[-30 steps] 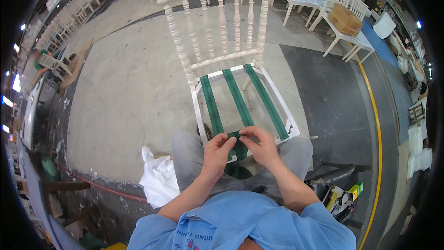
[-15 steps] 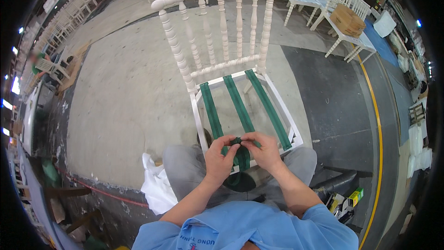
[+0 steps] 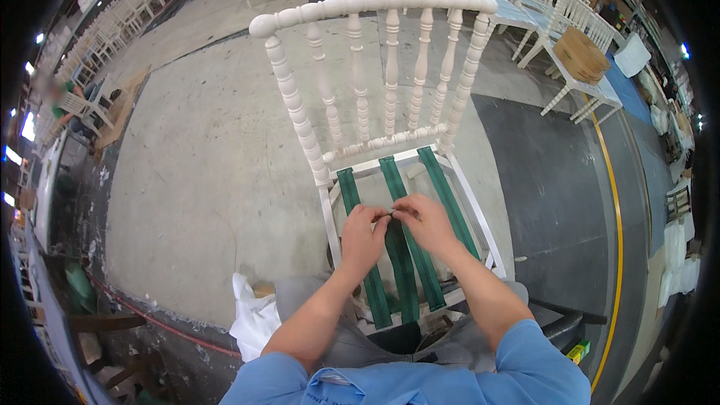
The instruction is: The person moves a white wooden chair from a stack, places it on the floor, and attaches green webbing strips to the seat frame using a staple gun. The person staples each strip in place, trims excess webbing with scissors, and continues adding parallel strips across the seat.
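A white chair frame [image 3: 328,229] stands before me, its turned-spindle backrest [image 3: 391,49] on the far side. Several green webbing straps run from back to front over the open seat: a left strap [image 3: 350,193], a middle strap [image 3: 424,270] and a right strap [image 3: 448,193]. Between the left and middle ones, a loose green strap [image 3: 400,262] hangs from my fingers toward my lap. My left hand [image 3: 363,238] and my right hand [image 3: 423,222] both pinch its upper end, fingertips almost touching, above the seat.
White cloth or plastic [image 3: 253,316] lies beside my left leg. A yellow-green box [image 3: 578,352] is on the floor at my right. Rows of white chairs line the back, one bearing a cardboard box [image 3: 580,54]. Another person [image 3: 69,105] sits at far left.
Both hands have moved away from my lap, farther over the seat, drawing the loose strap out into a long length. The chair appears lower and larger in view.
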A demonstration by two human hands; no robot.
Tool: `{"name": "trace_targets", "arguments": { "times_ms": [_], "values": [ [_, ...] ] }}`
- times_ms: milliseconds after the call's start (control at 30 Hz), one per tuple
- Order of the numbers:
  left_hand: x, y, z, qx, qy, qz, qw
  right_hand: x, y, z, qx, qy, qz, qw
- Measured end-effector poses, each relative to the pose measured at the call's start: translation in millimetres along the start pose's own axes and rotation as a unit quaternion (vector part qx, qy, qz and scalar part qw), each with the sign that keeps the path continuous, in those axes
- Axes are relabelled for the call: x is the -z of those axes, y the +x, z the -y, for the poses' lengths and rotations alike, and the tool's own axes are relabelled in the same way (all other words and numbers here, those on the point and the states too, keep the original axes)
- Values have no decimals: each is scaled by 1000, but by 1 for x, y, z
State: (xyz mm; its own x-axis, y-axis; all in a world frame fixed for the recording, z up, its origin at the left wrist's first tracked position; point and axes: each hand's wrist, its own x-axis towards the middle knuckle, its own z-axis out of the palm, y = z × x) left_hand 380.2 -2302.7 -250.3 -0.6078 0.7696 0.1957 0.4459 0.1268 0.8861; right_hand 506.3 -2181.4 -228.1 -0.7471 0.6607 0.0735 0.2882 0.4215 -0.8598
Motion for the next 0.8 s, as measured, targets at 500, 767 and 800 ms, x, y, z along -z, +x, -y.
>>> {"name": "trace_targets", "arguments": {
  "times_ms": [500,767,800],
  "values": [
    [-38,68,110,-53,214,-6,975,-81,173,-122,-79,-183,19,980],
    [-53,74,124,-47,306,53,949,-84,179,-121,-120,-224,34,967],
    [-53,73,125,-43,316,56,946,-84,180,-118,-127,-220,42,966]
  ]
}}
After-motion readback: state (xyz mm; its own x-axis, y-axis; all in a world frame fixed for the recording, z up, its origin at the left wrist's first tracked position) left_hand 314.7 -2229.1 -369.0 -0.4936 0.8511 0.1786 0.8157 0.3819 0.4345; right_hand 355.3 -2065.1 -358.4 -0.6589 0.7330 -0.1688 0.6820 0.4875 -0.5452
